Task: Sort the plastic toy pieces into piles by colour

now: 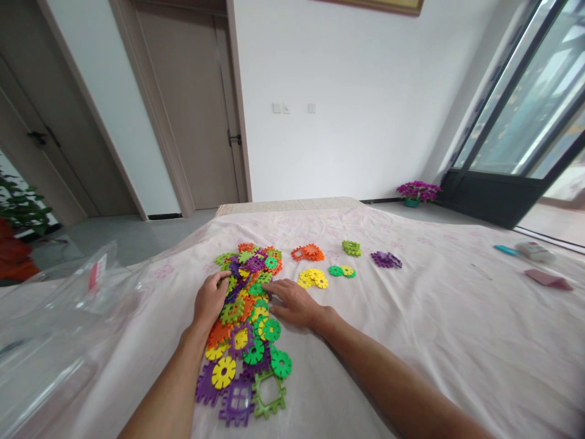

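Note:
A long pile of plastic interlocking pieces (249,317) in green, purple, yellow and orange lies on a pale pink sheet (411,341). My left hand (210,300) rests on the pile's left side, fingers curled over pieces. My right hand (292,302) lies flat at the pile's right edge, fingers stretched toward the pieces. Beyond it sit small sorted groups: orange pieces (309,252), yellow pieces (313,278), round green pieces (340,271), light green pieces (351,247) and purple pieces (386,260).
A clear plastic bag (59,317) lies at the left. At the far right are a teal item (506,249), a white box (534,250) and a dark pink item (547,278). A flower pot (417,192) stands on the floor by the glass door.

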The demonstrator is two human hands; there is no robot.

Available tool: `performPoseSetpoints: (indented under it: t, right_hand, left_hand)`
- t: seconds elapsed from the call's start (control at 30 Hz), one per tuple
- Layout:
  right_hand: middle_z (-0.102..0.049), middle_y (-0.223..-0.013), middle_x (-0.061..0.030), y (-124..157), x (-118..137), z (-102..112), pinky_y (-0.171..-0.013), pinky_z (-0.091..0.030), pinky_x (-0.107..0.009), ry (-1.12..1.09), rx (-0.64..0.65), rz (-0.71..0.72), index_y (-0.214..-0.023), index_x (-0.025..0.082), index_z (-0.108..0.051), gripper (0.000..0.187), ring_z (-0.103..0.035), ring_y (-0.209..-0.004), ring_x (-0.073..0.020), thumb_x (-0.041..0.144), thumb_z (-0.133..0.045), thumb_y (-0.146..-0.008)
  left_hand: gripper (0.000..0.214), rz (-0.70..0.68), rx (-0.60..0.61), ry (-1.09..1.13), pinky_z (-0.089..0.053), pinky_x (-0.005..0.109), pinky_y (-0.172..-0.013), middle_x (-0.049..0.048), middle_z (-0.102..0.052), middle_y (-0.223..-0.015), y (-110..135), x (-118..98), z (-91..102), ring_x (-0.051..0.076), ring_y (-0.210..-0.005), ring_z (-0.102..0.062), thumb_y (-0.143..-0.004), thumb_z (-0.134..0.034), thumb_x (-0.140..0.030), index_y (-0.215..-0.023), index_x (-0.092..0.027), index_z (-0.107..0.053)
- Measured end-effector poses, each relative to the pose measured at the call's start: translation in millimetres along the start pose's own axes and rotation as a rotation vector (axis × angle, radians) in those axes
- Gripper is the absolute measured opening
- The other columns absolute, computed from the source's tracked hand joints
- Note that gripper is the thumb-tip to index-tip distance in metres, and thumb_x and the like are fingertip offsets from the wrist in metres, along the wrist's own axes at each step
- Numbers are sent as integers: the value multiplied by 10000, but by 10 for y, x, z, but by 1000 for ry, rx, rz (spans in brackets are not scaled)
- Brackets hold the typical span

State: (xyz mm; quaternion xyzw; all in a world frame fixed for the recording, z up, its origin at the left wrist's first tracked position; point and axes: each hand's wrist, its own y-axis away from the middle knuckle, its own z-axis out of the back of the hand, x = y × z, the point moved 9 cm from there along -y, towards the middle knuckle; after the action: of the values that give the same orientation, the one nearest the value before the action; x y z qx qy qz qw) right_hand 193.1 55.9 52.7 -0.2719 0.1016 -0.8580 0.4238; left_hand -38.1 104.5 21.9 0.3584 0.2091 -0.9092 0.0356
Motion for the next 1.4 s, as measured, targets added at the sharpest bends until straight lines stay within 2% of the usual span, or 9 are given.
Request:
performPoseSetpoints:
  t: [0.17,0.37,0.6,0.7,0.8,0.97,1.17,1.3,1.4]
  right_hand:
    - [-623,-1236,-118,-26,-48,-15,-982,-436,-386,-85,-51,18,-1308,187,-540,527,-576,-1125,-247,255,-660,-800]
    - [-673,-1125,-66,-51,-69,34,-962,-450,-367,-180,-95,-5,-1191,209,-622,422,-608,-1054,-220,132,-589,-777]
    - [-687,-1043,-46,-25,-229,85,-898,-479,-303,-224,-160,-166,-1096,206,-661,402,-624,-976,-184,49,-526,-752]
    - [-680,-1071,-51,-19,-277,69,-870,-488,-293,-233,-180,-203,-1182,208,-618,451,-628,-954,-184,67,-548,-759]
    - [-683,-1109,-44,-52,-240,16,-898,-477,-310,-235,-131,-178,-1287,226,-536,536,-630,-976,-199,90,-575,-770]
    - [-680,-1123,-37,-107,-187,-53,-937,-456,-333,-150,-56,-126,-1228,243,-579,450,-617,-1013,-216,132,-592,-792]
    - [-609,-1277,-99,-91,-284,-14,-1020,-419,-388,-259,-152,-104,-1325,197,-542,519,-559,-1166,-244,216,-625,-813]
    - [-647,-1238,-68,-101,-324,-59,-995,-443,-396,-335,-102,-127,-1401,221,-475,612,-604,-1103,-246,218,-622,-807]
    - [-637,-1266,-49,-114,-314,-59,-1017,-425,-410,-310,-100,-142,-1355,241,-534,577,-592,-1126,-264,214,-628,-786]
  left_hand:
    - [334,3,20,3,-463,329,-972,33,-677,-1198,-8,-1,-12,207,-1094,-624,-878,-456,-344,-1124,-249,-661]
    - [340,15,18,5,-465,328,-967,34,-683,-1180,-4,-1,-7,209,-1086,-627,-875,-460,-349,-1129,-250,-663]
    - [336,10,13,3,-470,316,-955,32,-685,-1175,-12,-3,-6,204,-1075,-629,-873,-458,-344,-1119,-250,-667]
    - [333,12,16,7,-465,319,-963,34,-683,-1176,-9,-5,-7,206,-1083,-625,-873,-460,-347,-1114,-248,-667]
    - [332,19,20,7,-455,331,-978,38,-677,-1188,-3,-9,-6,213,-1099,-618,-876,-455,-348,-1113,-248,-665]
    - [330,8,19,7,-443,336,-993,36,-673,-1197,1,-29,-1,215,-1122,-607,-879,-457,-348,-1121,-255,-661]
    - [328,6,17,-1,-447,327,-985,35,-678,-1184,-1,-25,-4,211,-1111,-610,-875,-460,-341,-1116,-255,-666]
    - [332,-1,15,3,-443,323,-997,36,-674,-1188,-6,-16,-13,205,-1105,-611,-879,-458,-334,-1120,-246,-667]
    - [334,-3,18,5,-447,323,-995,35,-677,-1182,-7,-5,-21,203,-1100,-614,-880,-459,-335,-1127,-245,-665]
